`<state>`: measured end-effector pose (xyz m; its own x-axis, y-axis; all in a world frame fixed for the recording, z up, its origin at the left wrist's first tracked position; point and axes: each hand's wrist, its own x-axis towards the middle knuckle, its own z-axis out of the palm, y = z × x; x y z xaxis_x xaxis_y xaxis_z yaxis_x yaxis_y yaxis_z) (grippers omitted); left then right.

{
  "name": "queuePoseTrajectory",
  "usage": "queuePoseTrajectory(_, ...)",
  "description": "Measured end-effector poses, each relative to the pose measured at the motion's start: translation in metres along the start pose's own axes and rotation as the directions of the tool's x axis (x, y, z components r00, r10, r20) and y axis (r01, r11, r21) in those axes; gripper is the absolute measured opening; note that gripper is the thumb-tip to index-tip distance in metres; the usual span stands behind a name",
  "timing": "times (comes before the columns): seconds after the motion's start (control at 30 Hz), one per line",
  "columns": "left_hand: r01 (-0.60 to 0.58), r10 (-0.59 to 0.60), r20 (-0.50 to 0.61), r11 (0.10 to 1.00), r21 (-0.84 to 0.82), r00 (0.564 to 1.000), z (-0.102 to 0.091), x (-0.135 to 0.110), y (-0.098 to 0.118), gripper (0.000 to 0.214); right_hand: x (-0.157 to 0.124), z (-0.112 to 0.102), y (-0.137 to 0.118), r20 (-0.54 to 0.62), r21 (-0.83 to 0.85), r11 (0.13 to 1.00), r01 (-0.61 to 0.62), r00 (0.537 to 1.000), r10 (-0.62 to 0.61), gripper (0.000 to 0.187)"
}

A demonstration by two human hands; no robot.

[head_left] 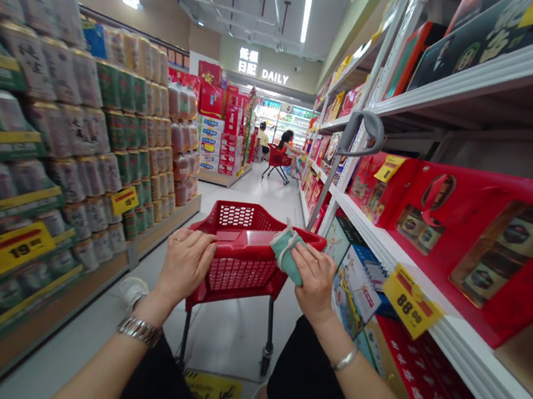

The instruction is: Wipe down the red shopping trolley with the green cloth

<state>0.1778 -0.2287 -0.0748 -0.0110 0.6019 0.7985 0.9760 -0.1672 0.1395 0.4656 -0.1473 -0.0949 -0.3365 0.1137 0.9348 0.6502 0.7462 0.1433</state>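
Note:
A red plastic shopping cart (244,277) with mesh sides stands right in front of me. My left hand (187,261) is closed over the left part of its near rim, a metal watch (139,330) on that wrist. On the right, my right hand (312,277) is closed round a folded teal cloth (288,253) with a pale edge, pressed against the cart's near right rim. A grey loop handle (365,136) on a pole rises by the cart's right side, above the right hand.
Stacked packs of cans (92,179) line the left side. White shelves (488,106) with red gift boxes (482,240) run close along the right. Further up the aisle are red box stacks (231,130), another red cart (278,157) and two people.

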Motion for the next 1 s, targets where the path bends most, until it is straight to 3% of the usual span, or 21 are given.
queuePoseTrajectory(0.4, -0.081, 0.085, -0.077, 0.996, 0.045, 0.993, -0.001, -0.004, 0.004, 0.034, -0.029, -0.014, 0.064, 0.024, -0.154, 0.985, -0.082, 0.996, 0.087, 0.055)
queuePoseTrajectory(0.5, -0.087, 0.090, -0.091, 0.995, 0.039, 0.992, -0.002, -0.005, 0.006, 0.033, -0.035, -0.014, 0.076, 0.042, -0.162, 0.972, -0.171, 0.983, 0.180, 0.053)
queuePoseTrajectory(0.6, -0.085, 0.088, -0.101, 0.996, 0.032, 0.991, -0.002, -0.005, 0.006, 0.033, -0.046, -0.012, 0.090, 0.060, -0.137, 0.933, -0.332, 0.938, 0.342, 0.049)
queuePoseTrajectory(0.7, -0.090, 0.094, -0.117, 0.995, 0.037, 0.989, -0.002, -0.006, 0.005, 0.031, -0.065, -0.010, 0.098, 0.086, -0.036, 0.838, -0.544, 0.834, 0.545, 0.042)
queuePoseTrajectory(0.8, -0.111, 0.118, -0.139, 0.992, 0.056, 0.983, -0.003, -0.007, 0.004, 0.028, -0.085, -0.012, 0.095, 0.107, 0.085, 0.641, -0.763, 0.646, 0.756, 0.037)
queuePoseTrajectory(0.9, -0.130, 0.134, -0.158, 0.991, 0.035, 0.978, -0.006, -0.009, 0.006, 0.024, -0.099, -0.017, 0.083, 0.078, 0.143, 0.439, -0.887, 0.452, 0.889, 0.046)
queuePoseTrajectory(1.0, -0.060, 0.046, -0.231, 0.997, -0.054, 0.972, -0.008, -0.014, 0.008, 0.026, -0.097, -0.026, 0.071, 0.063, 0.181, 0.348, -0.920, 0.364, 0.929, 0.060)
